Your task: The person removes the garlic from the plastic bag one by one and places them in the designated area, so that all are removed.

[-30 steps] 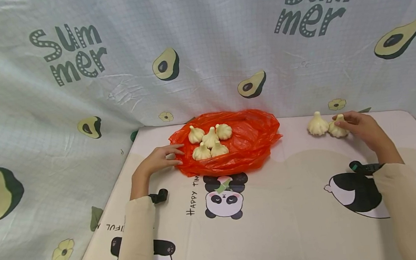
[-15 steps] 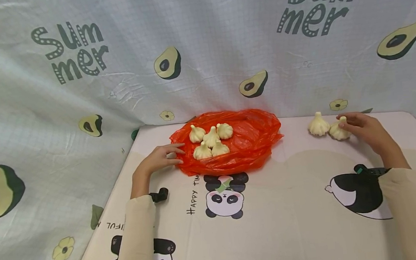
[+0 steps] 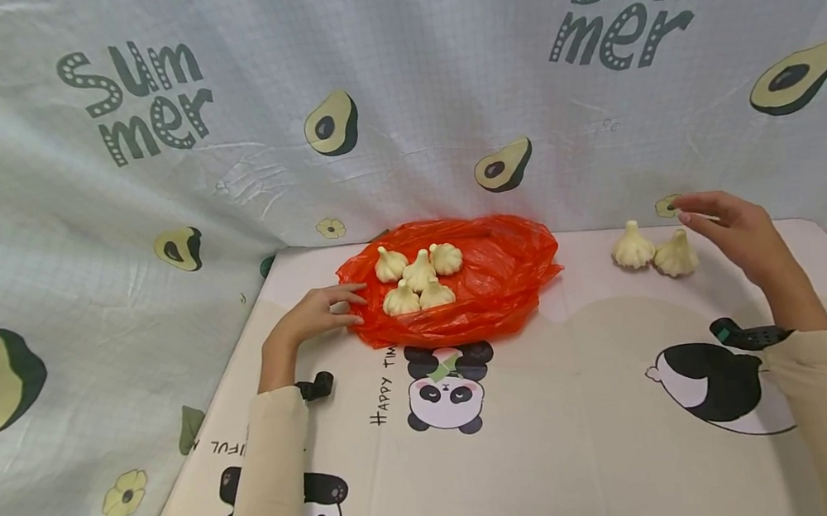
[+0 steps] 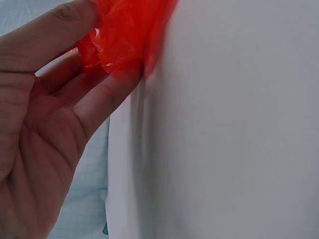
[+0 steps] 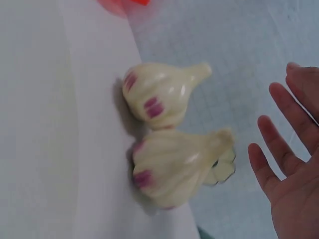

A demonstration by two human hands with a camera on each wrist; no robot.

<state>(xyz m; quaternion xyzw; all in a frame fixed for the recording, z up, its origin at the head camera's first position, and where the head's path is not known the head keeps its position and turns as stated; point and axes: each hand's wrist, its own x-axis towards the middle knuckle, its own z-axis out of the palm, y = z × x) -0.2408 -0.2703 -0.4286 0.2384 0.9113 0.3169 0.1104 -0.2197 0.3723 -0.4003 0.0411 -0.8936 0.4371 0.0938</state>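
A: What's nearest?

B: Two pale sleeves, the left sleeve (image 3: pixel 274 479) to the left of the red bag (image 3: pixel 458 328) and the right sleeve (image 3: pixel 825 418) well to its right. Between them, just in front of the bag, a panda print (image 3: pixel 446 403) marks the surface (image 3: pixel 587 432).

A: And the left hand (image 3: pixel 308 314)?

B: At the bag's left edge, lightly holding the plastic between thumb and fingertips. The fingers point right, over the bag.

A: Where's the garlic from there?

B: Five garlic bulbs (image 3: pixel 418 272) bunch in the bag's left half, just past those fingertips.

A: Any outside?

B: Two, stems up, side by side on the surface, well right of the bag. The nearer bulb (image 3: pixel 675 255) sits farther from the bag than the other bulb (image 3: pixel 632 245).

A: The right hand (image 3: pixel 740 231)?

B: Farther right of the bag than both, raised and apart from them. Its fingers are loosely spread, slightly bent, pointing back towards the bag's side.

A: Beyond that?

B: A printed curtain (image 3: pixel 412 92), rising behind the bag.
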